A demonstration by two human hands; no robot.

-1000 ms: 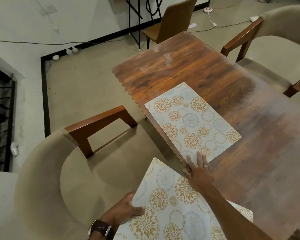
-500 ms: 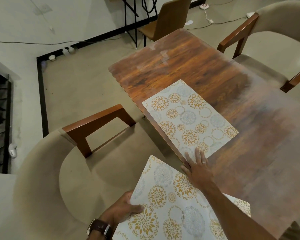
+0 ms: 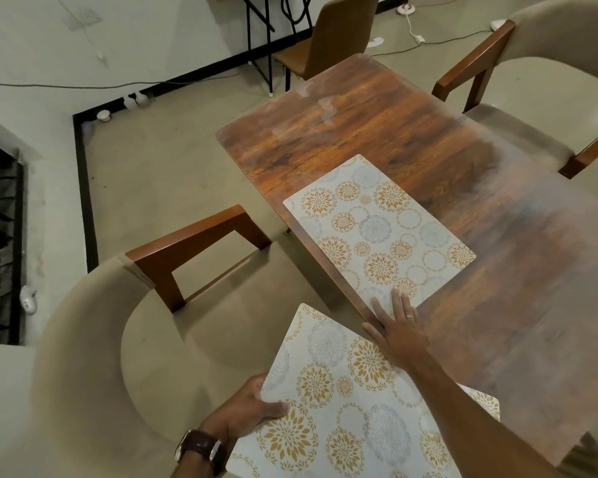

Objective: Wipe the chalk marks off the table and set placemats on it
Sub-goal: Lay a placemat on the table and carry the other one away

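Note:
A white placemat (image 3: pixel 377 229) with gold and grey flower circles lies flat on the brown wooden table (image 3: pixel 411 132) along its left edge. My right hand (image 3: pixel 396 322) rests with straight fingers on that mat's near corner and the table edge. My left hand (image 3: pixel 252 408), with a watch on the wrist, grips the left edge of a second placemat (image 3: pixel 335 408) of the same pattern, held tilted over the chair seat beside the table. Faint whitish smears show on the table's far end and right side.
A beige armchair (image 3: pixel 187 339) with wooden arms stands at the table's left, under the held mat. Another beige armchair (image 3: pixel 539 98) is at the right, and a brown chair (image 3: pixel 332 43) beyond the far end. Cables and sockets lie on the floor.
The view has shifted slightly. Both hands and both placemats keep almost the same places; the held mat sits a little lower in view.

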